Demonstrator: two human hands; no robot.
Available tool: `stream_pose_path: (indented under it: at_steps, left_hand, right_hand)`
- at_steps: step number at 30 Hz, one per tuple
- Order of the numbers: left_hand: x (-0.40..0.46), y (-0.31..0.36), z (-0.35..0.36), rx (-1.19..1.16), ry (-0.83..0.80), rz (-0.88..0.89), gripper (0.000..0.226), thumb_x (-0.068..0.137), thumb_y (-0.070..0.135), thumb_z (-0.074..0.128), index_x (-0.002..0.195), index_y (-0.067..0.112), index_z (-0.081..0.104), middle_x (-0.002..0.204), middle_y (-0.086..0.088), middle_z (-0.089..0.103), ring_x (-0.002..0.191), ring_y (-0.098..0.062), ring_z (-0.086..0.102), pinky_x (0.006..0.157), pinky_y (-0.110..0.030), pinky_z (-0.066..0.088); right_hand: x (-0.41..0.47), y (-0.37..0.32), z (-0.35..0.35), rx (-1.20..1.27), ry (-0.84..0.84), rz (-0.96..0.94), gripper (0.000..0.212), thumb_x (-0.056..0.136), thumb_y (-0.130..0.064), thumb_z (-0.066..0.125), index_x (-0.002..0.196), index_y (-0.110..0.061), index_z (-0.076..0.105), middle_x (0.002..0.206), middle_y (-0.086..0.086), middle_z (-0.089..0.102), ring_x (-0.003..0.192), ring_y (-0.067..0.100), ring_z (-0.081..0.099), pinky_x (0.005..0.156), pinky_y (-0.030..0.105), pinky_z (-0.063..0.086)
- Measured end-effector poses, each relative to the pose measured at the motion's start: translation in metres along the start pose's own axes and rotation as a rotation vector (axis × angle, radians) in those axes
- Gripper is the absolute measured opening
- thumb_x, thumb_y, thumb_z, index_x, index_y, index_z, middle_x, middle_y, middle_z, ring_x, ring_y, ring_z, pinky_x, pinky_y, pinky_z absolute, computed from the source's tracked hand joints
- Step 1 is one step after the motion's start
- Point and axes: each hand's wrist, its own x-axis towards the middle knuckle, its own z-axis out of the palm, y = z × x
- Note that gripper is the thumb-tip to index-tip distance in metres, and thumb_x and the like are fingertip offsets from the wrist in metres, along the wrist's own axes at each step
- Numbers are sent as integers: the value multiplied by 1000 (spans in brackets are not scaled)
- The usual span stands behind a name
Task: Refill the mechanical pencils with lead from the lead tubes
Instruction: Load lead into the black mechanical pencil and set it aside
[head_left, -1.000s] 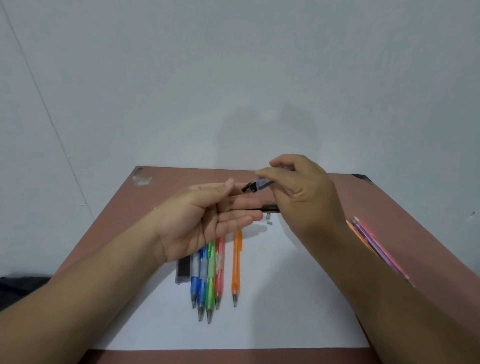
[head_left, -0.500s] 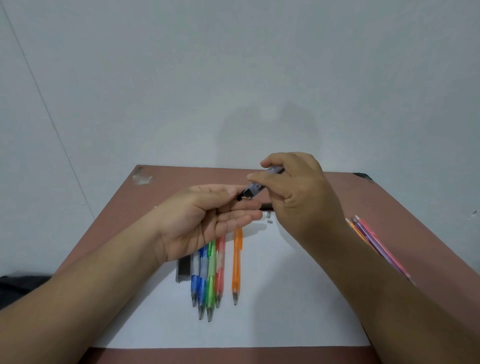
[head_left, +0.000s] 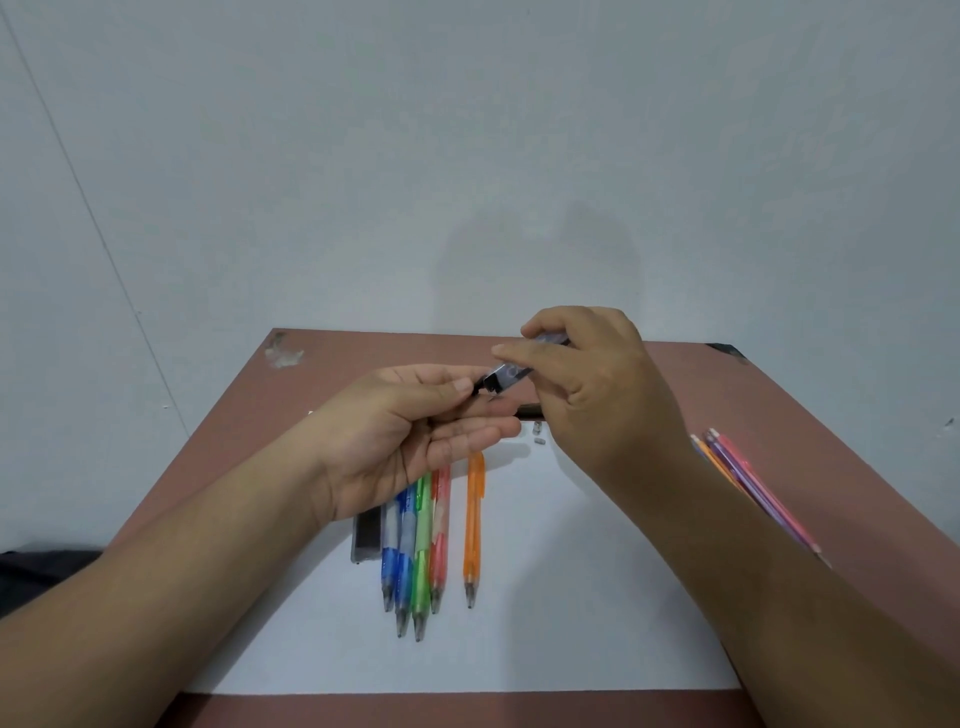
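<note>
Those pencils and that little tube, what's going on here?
A person is refilling pencils. The right hand tilts a small lead tube, dark end down, toward the open left hand. The pencil row lies on the white sheet, with a dark lead case beside it. More pencils lie on the table's right side.

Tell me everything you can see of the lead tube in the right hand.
The lead tube is a small, slim case of clear, purplish-looking plastic with a black tip. The right hand pinches it between thumb and fingers above the table, tilted so the black end points down-left over the open palm of the left hand, whose thumb meets that tip. Fingers hide its upper part; no lead shows.
</note>
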Motion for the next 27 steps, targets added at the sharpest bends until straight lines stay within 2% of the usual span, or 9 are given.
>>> stream_pose_path:
  at_steps: [6,9,12,15,17,23,27]
  left_hand:
    - [0,1,0,-3,26,41,38,92,12,57,126,-4,65,122,-30,67,109,-38,70,83,-34,62]
    - [0,2,-2,70,61,86,39,91,16,60,126,-1,65,120,-27,69,107,-36,72,82,-31,62]
    - [-1,3,-1,233,162,142,31,87,18,68,114,4,71,111,-21,74,96,-29,76,76,-27,63]
    - [0,-1,2,534,290,235,12,90,14,70,99,12,77,97,-8,79,88,-24,77,72,-25,62]
    - [2,-4,4,638,323,286,9,90,13,71,95,16,78,91,-4,79,83,-21,77,69,-22,61]
    - [4,-7,4,713,340,342,8,88,16,74,92,21,79,86,0,79,76,-18,77,65,-20,59]
    - [5,-9,3,701,348,344,6,85,19,76,89,22,80,85,-1,79,75,-19,77,65,-22,60]
  right_hand:
    - [0,2,1,68,-31,138,38,89,5,68,114,-21,79,113,-2,67,109,25,56,86,24,45]
    - [0,1,0,98,-31,197,36,90,3,67,113,-22,79,111,-4,66,109,24,57,86,19,42]
    - [1,0,-1,106,-33,228,35,92,1,66,113,-23,79,111,-5,65,108,23,56,86,20,43]
    - [1,-1,-2,101,-34,236,35,92,0,67,113,-25,78,111,-6,65,108,21,56,85,23,46]
    - [1,-1,-1,104,-32,245,35,92,-1,67,113,-26,78,110,-7,64,107,20,56,83,19,44]
    - [0,-1,1,80,-33,242,37,90,0,68,114,-26,78,108,-6,65,103,20,55,76,11,40]
    - [0,-2,2,91,-48,243,38,90,-2,68,115,-29,78,106,-9,63,102,17,53,79,12,40]
